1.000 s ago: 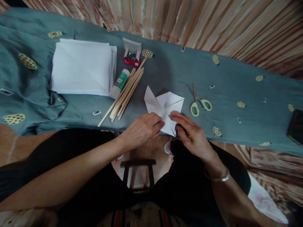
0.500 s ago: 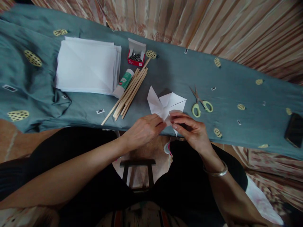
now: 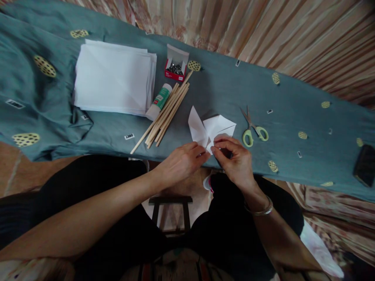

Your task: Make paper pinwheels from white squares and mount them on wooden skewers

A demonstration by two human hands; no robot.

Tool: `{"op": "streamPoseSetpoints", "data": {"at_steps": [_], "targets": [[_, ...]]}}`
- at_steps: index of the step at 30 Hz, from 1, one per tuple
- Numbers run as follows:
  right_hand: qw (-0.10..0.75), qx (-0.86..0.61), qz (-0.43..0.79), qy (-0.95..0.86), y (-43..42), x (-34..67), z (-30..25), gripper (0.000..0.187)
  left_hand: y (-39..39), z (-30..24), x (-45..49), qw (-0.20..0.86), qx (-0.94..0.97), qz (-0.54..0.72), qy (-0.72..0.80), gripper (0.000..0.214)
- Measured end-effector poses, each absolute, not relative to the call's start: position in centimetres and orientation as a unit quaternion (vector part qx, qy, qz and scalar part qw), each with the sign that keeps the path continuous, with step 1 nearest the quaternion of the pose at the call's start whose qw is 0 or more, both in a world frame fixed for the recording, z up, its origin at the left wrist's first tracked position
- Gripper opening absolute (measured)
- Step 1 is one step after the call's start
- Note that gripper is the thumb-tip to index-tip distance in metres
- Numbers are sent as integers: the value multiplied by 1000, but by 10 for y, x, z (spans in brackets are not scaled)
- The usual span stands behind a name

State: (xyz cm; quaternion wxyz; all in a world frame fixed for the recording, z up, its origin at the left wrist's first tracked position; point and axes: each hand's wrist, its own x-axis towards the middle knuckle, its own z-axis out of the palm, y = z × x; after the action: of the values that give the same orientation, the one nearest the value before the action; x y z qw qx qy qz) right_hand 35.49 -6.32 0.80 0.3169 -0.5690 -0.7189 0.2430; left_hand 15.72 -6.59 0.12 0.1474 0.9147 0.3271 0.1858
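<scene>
A white piece of paper (image 3: 217,125), cut and partly bent into pointed flaps, lies at the front edge of the cloth-covered table. My left hand (image 3: 187,160) pinches its near left part, fingers pressed together. From the other side my right hand (image 3: 234,158) grips the paper near its middle between thumb and fingers. The fingers hide the near part of the sheet. A pair of scissors (image 3: 253,130) with light green handles lies to the right of the paper, blades slightly apart.
Left of the paper lie several wooden sticks (image 3: 170,113) and a green and white glue stick (image 3: 161,99). Behind them stands an open red box (image 3: 175,71) of small metal pins. A stack of white paper (image 3: 114,78) is farther left. A dark phone (image 3: 365,166) lies far right.
My right hand has moved left and closed in on the paper's middle, nearer my left hand. The whole view has shifted slightly.
</scene>
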Motion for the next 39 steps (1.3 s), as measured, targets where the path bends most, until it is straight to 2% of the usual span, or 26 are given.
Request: {"op": "streamPoseSetpoints", "data": {"at_steps": [9, 39], "targets": [[294, -571, 189, -743, -61, 349, 10, 5, -64, 1, 159, 156, 908, 196, 337, 19], [279, -584, 163, -745, -63, 346, 14, 9, -61, 2, 162, 177, 899, 191, 352, 24]]}}
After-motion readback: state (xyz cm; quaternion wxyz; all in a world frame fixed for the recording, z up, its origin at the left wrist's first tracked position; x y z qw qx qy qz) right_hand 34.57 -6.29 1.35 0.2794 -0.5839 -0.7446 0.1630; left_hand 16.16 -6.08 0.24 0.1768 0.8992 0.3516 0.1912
